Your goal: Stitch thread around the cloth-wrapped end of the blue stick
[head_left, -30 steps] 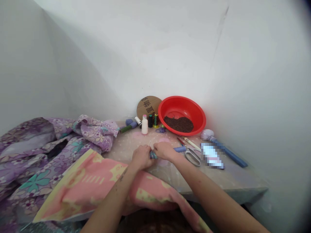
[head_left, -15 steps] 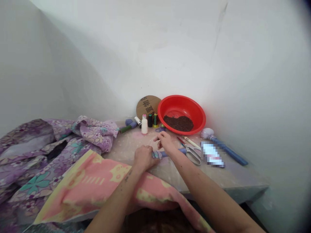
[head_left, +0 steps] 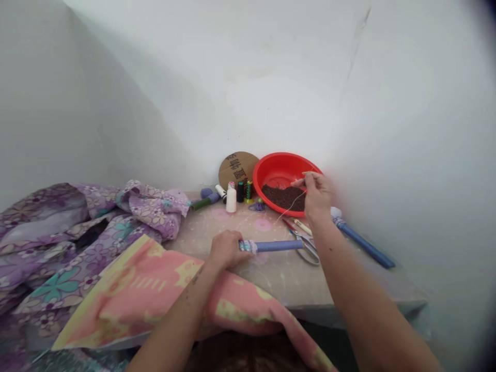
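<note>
My left hand (head_left: 227,249) is closed around the left end of a blue-wrapped stick (head_left: 281,246), where a patterned cloth band circles it. Whatever lies beyond the band is hidden in my palm. Raised in front of the red basin, my right hand (head_left: 318,197) has its fingertips pinched together. A pale thread (head_left: 291,206) runs from these fingers down to the left. Something thin pokes out of the pinch, perhaps a needle, too small to be sure. Scissors (head_left: 309,255) lie under the right end of the stick.
The red basin (head_left: 267,202) holds dark grains. Thread spools (head_left: 231,199) and a cardboard disc (head_left: 237,168) stand left of it. A second blue stick (head_left: 366,243) with a white ball end lies right. Floral cloth (head_left: 147,206) and a pink-yellow cloth (head_left: 155,299) cover the left and front.
My right hand has moved from beside the stick up and right to the basin, drawing out the thread. The left hand keeps its hold, and the stick now shows in full.
</note>
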Action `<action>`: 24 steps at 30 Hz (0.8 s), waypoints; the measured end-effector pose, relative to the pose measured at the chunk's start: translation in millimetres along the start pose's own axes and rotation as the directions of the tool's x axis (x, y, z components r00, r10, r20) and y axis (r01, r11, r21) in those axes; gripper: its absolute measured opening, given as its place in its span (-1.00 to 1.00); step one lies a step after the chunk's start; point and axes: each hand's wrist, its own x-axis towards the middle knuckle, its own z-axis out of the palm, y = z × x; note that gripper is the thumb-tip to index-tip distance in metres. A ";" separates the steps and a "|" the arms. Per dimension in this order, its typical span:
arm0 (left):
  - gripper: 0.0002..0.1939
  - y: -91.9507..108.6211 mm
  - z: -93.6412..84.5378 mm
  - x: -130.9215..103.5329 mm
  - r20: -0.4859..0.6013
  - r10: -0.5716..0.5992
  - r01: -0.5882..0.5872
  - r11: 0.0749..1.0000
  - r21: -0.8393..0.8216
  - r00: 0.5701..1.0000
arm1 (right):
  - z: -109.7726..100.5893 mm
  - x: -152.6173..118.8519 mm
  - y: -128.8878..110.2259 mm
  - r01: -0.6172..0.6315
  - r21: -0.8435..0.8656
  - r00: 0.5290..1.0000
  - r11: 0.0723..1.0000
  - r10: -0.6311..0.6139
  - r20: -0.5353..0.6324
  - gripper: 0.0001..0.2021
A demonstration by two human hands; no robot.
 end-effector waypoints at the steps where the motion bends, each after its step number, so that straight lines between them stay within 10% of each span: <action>1: -0.53 -0.4 0.3 0.3 -0.006 0.000 0.000 1.000 -0.002 1.000 | -2.8 -3.8 1.2 -0.028 -0.037 0.996 0.999 0.031 0.079 -0.76; 3: -0.52 -0.7 0.6 0.8 -0.012 -0.003 0.003 1.000 -0.001 1.000 | -5.8 -18.5 7.9 -0.102 -0.140 0.940 0.985 0.142 0.309 -0.75; 8: -0.50 -1.2 1.4 2.7 0.010 -0.012 0.012 1.000 0.007 1.000 | -2.4 -68.5 38.7 0.036 -0.371 0.593 0.928 0.279 0.756 -0.87; 13: -0.51 -4.3 4.0 4.1 0.016 -0.006 0.006 1.000 0.005 1.000 | 3.3 -95.5 54.0 0.241 -0.485 0.430 0.841 0.356 0.830 -0.88; 20: -0.51 -4.9 3.1 3.2 0.013 0.004 -0.004 1.000 -0.003 1.000 | 10.2 -104.7 50.1 0.389 -0.531 0.437 0.753 0.356 0.826 -0.91; 24: -0.50 -4.0 2.6 3.2 0.014 -0.010 0.010 1.000 -0.008 1.000 | 11.0 -92.1 48.5 0.317 -0.516 0.608 0.796 0.247 0.754 -0.87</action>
